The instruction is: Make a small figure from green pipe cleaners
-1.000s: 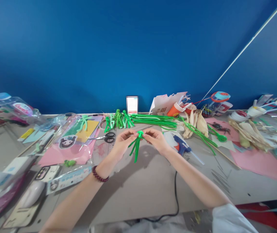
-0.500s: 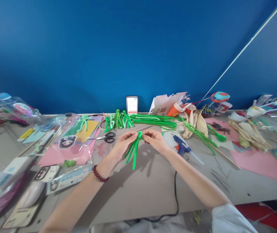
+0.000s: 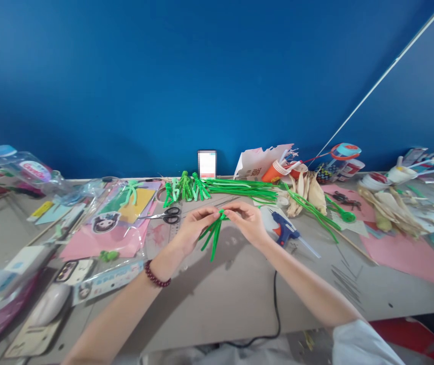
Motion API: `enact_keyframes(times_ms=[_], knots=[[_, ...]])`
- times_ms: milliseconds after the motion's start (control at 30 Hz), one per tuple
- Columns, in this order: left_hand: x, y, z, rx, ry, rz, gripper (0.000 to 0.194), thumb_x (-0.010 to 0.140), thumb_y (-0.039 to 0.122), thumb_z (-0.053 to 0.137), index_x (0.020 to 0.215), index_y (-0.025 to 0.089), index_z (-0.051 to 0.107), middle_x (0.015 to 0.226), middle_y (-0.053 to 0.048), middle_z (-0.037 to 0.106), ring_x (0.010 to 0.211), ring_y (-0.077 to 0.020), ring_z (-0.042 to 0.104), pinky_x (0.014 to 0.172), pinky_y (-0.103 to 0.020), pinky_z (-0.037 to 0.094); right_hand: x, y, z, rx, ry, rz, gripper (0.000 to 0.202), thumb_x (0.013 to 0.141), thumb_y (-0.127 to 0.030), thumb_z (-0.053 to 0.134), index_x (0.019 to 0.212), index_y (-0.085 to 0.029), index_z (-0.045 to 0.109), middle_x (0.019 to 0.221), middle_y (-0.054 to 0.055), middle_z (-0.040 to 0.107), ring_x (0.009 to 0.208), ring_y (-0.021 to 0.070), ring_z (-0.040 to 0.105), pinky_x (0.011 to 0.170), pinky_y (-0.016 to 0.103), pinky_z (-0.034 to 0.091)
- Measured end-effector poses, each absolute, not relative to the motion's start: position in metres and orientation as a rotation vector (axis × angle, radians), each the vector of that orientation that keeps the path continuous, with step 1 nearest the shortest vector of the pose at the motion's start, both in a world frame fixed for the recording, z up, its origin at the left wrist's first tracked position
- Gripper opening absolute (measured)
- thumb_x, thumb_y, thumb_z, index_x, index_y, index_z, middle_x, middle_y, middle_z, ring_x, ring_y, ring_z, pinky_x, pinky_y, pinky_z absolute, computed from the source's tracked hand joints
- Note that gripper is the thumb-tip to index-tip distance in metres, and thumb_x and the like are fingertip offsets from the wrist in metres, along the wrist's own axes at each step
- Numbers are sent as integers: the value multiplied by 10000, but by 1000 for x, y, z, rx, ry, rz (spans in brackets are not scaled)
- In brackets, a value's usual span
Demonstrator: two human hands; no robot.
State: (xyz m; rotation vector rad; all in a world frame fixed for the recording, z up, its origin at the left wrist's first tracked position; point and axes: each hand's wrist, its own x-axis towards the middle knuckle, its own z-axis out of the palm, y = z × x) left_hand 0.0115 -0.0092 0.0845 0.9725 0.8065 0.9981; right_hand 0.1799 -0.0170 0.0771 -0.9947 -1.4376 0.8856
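Note:
A small bundle of green pipe cleaners (image 3: 213, 237) hangs between my hands, its loose ends fanning downward above the table. The fingers of my left hand (image 3: 199, 225) pinch its top from the left; a dark red bead bracelet circles that wrist. From the right, my right hand (image 3: 246, 221) pinches the same top, fingertips almost touching those of the left. Behind them lie finished-looking green pipe-cleaner figures (image 3: 186, 187) and a pile of long green pipe cleaners (image 3: 240, 187).
Black-handled scissors (image 3: 171, 215) lie left of my hands. A blue glue gun (image 3: 286, 229) is to the right, near a black cable (image 3: 276, 299). A phone (image 3: 207, 165) leans on the blue wall. Orange cups (image 3: 274, 172) and dried husks (image 3: 316, 195) stand behind right.
Both hands have shifted slightly to the right, and the fingers have changed position at the top of the bundle. The loop seen there is now more covered, and the hanging ends have swung.

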Motion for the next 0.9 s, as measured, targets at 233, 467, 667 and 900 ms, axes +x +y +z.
enact_keyframes(times_ms=[233, 467, 667, 900], knots=[[11, -12, 85, 941, 733, 985, 130, 655, 239, 755, 738, 160, 694, 792, -22, 675, 808, -149, 589, 769, -249, 405, 177, -15, 75, -933, -1388, 950, 167, 725, -337, 684, 792, -186, 708, 792, 43, 712, 746, 165, 645, 713, 300, 533], [13, -14, 83, 881, 723, 1010, 126, 636, 222, 767, 722, 166, 693, 798, -12, 677, 803, -145, 595, 775, -252, 402, 177, -14, 77, -913, -1370, 963, 129, 709, -312, 697, 756, -193, 715, 784, 40, 720, 750, 169, 659, 696, 295, 546], [14, -14, 82, 850, 714, 1001, 101, 659, 220, 748, 711, 159, 685, 796, -10, 669, 797, -128, 578, 772, -231, 399, 176, -14, 76, -917, -1385, 972, 113, 728, -294, 678, 765, -193, 714, 788, 39, 717, 751, 162, 654, 706, 289, 539], [13, -13, 89, 918, 752, 1003, 115, 660, 240, 750, 674, 153, 675, 762, -8, 647, 770, -128, 559, 767, -246, 393, 174, -15, 72, -912, -1372, 1005, 122, 745, -302, 668, 807, -203, 706, 819, 32, 705, 784, 158, 644, 742, 291, 526]])
